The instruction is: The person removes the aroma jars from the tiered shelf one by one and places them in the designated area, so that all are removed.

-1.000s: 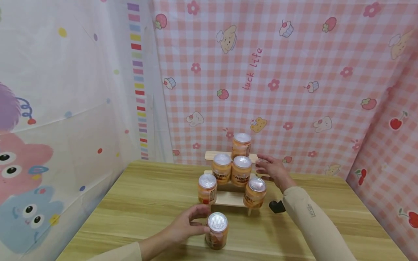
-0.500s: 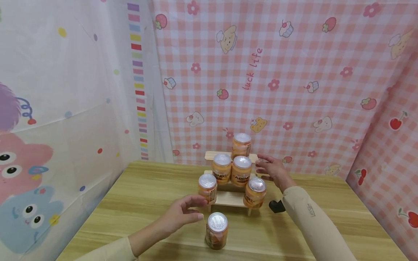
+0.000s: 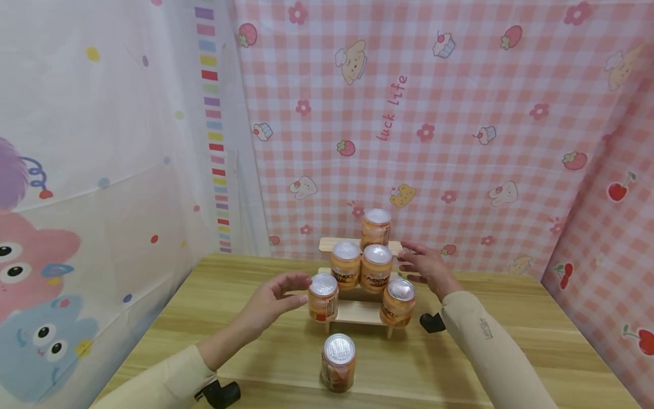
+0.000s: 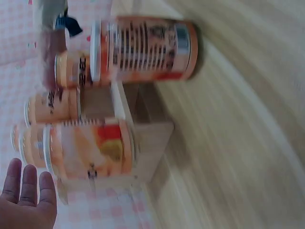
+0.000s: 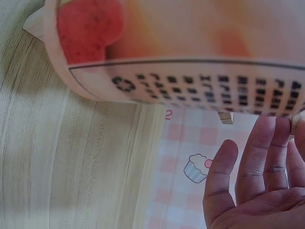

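Note:
A small wooden stepped shelf [image 3: 357, 312] bears several orange cans with silver lids. On its lowest step stand a left can [image 3: 323, 298] and a right can [image 3: 398, 304]. Two cans [image 3: 376, 269] share the middle step, and a single can [image 3: 376, 228] tops the highest. My left hand [image 3: 273, 301] holds nothing; its extended fingers are close to the left can, and contact cannot be told. At the shelf's right end my right hand [image 3: 429, 268] reaches the top plank with fairly straight fingers, partly behind a can in the right wrist view. Another can [image 3: 339, 363] stands upright on the table before the shelf.
The wood-grain table [image 3: 460, 363] carries everything. A pink checked cloth [image 3: 434, 170] hangs behind it, and a white patterned sheet [image 3: 138, 204] hangs at the left. Black wrist devices [image 3: 219, 393] are worn at both sleeves.
My left hand has drawn away from the front can and moved up and left to beside the lowest step's left can. The right hand has stayed at the shelf; the cans stand as before.

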The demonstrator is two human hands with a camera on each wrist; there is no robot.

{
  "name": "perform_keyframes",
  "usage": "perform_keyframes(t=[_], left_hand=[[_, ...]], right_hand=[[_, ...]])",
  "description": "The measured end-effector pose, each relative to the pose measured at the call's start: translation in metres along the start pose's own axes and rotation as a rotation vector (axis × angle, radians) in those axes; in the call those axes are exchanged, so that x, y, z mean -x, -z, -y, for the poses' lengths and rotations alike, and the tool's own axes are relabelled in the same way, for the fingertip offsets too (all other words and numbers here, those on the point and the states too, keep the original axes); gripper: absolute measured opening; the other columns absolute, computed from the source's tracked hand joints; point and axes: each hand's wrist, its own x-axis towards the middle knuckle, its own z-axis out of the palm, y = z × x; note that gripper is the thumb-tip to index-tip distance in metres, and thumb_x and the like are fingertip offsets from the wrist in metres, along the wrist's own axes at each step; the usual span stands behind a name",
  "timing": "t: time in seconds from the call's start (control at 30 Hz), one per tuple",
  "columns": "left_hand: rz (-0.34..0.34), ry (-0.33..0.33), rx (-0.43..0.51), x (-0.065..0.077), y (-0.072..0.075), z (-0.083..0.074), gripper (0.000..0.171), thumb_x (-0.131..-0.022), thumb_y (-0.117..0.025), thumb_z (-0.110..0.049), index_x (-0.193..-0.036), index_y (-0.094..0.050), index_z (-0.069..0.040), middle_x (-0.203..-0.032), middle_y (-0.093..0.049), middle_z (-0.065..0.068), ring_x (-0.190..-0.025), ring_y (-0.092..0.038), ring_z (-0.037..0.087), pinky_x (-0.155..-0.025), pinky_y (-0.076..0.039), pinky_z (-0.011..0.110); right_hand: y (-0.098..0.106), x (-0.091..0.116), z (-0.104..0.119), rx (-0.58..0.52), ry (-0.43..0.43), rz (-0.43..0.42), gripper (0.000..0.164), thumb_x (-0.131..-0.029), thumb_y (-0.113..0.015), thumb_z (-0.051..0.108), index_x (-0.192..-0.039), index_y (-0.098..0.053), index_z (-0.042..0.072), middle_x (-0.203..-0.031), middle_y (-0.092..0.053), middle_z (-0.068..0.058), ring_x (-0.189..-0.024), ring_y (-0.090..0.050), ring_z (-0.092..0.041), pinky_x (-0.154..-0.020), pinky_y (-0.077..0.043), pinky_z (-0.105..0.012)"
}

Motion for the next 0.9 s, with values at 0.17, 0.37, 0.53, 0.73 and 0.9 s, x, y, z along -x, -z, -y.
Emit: perform_keyframes(t=[0.17, 0.37, 0.53, 0.73, 0.9], left_hand=[[-0.071, 0.039, -0.049, -0.014, 0.012, 0.005, 0.049, -0.094, -0.07, -0.016, -0.136, -0.053, 0.001, -0.132, -0.058, 0.019, -0.126, -0.05, 0.038, -0.1, -0.048, 0.041], [-0.101, 0.024, -0.08, -0.038, 0.024, 0.009, 0.05, -0.094, -0.07, -0.015, -0.138, -0.051, 0.001, -0.133, -0.058, 0.019, -0.126, -0.05, 0.039, -0.101, -0.048, 0.043], [-0.101, 0.014, -0.124, -0.058, 0.029, 0.006, 0.053, -0.094, -0.07, -0.017, -0.14, -0.05, -0.002, -0.136, -0.056, 0.019, -0.127, -0.051, 0.038, -0.102, -0.047, 0.046], [-0.083, 0.033, -0.176, -0.081, 0.028, -0.004, 0.058, -0.093, -0.072, -0.023, -0.144, -0.048, -0.008, -0.138, -0.055, 0.017, -0.128, -0.051, 0.033, -0.103, -0.045, 0.047], [-0.044, 0.042, -0.186, -0.1, 0.028, -0.014, 0.06, -0.094, -0.07, -0.02, -0.147, -0.044, -0.006, -0.142, -0.052, 0.018, -0.13, -0.049, 0.032, -0.106, -0.042, 0.048]], right_hand=[[-0.001, -0.001, 0.0, -0.004, -0.006, 0.004, 0.053, -0.104, -0.053, 0.024, -0.154, -0.037, 0.017, -0.142, -0.051, -0.02, -0.098, -0.064, -0.018, -0.102, -0.045, -0.051], [0.0, -0.002, -0.001, -0.005, -0.003, -0.001, 0.053, -0.104, -0.053, 0.024, -0.155, -0.037, 0.017, -0.142, -0.051, -0.02, -0.098, -0.064, -0.018, -0.102, -0.045, -0.051], [0.001, -0.001, 0.0, -0.004, 0.0, 0.0, 0.053, -0.104, -0.053, 0.024, -0.155, -0.037, 0.017, -0.14, -0.053, -0.019, -0.094, -0.065, -0.016, -0.099, -0.046, -0.05], [0.001, -0.001, 0.001, -0.005, -0.009, -0.005, 0.053, -0.104, -0.052, 0.024, -0.154, -0.038, 0.017, -0.137, -0.055, -0.017, -0.091, -0.066, -0.015, -0.096, -0.048, -0.048], [0.0, -0.001, 0.0, -0.013, -0.002, 0.001, 0.053, -0.104, -0.052, 0.023, -0.155, -0.037, 0.017, -0.142, -0.051, -0.02, -0.099, -0.065, -0.019, -0.1, -0.045, -0.05]])
